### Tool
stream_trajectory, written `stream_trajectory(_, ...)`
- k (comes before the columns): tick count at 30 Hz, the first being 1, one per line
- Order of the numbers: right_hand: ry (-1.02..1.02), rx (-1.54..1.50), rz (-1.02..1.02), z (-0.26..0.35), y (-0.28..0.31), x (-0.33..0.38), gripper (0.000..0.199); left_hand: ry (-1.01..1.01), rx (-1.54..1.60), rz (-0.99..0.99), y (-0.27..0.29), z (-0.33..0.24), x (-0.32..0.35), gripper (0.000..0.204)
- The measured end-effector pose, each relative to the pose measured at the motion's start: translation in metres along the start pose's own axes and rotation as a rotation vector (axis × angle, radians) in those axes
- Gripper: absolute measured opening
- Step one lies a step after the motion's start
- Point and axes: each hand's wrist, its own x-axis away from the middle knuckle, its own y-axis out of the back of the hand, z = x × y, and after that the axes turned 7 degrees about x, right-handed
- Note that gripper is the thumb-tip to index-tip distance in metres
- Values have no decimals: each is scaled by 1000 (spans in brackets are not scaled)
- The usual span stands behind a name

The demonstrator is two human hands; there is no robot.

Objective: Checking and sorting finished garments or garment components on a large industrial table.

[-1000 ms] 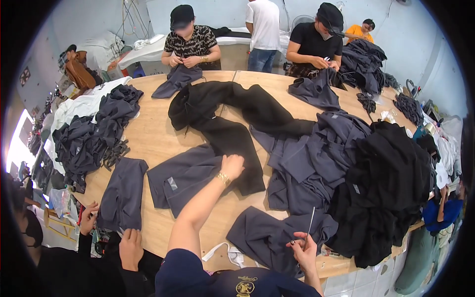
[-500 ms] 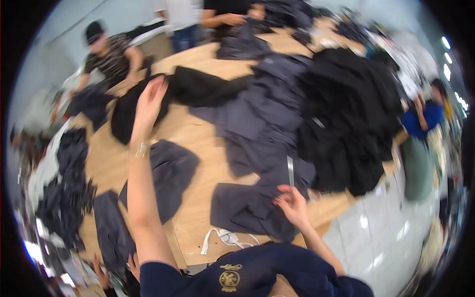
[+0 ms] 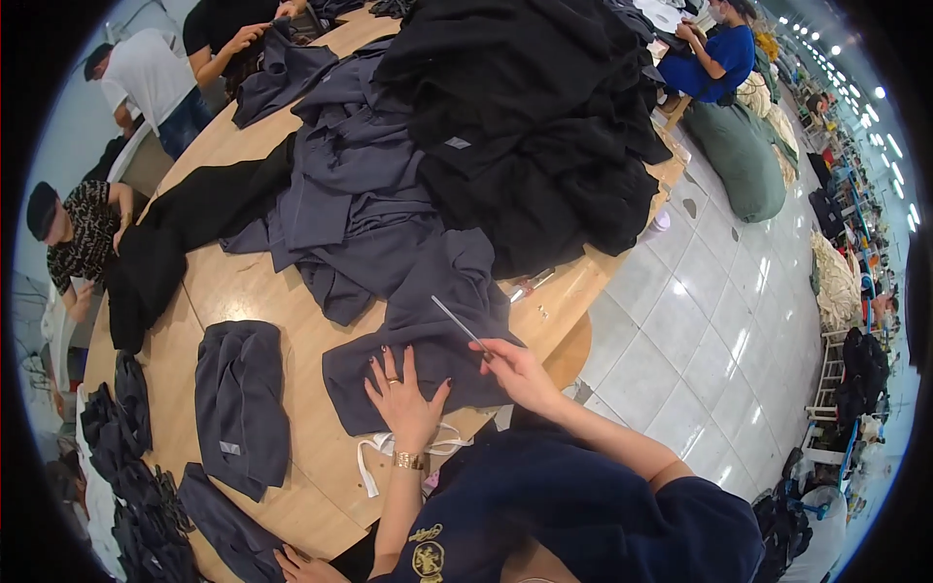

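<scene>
My left hand (image 3: 406, 400) lies flat, fingers spread, on a dark grey garment (image 3: 428, 330) spread at the near edge of the round wooden table (image 3: 321, 457). My right hand (image 3: 520, 374) is closed around a thin metal tool (image 3: 459, 323) whose tip points up and left over the same garment. A ring and a gold wristwatch are on the left hand and wrist.
A tall heap of black garments (image 3: 544, 126) fills the far right of the table, grey ones (image 3: 360, 175) beside it. A folded grey piece (image 3: 241, 403) lies to the left. Other people (image 3: 78, 243) work at the far side. A tiled floor (image 3: 719, 321) lies to the right.
My left arm, stretched far across the table before, has come back and now presses on the near garment. The view has swung right. My right hand still holds the tool.
</scene>
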Motion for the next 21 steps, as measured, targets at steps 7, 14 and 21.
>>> stream_trajectory(7,45,335,-99,-11,58,55,31,21,-39,13,1,2,4,82)
stream_trajectory(14,66,369,-218,-63,154,119,29,49,155,-224,19,-89,17,74)
stream_trajectory(21,-104,119,-385,-117,305,205,49,-182,444,54,-73,-271,62,50)
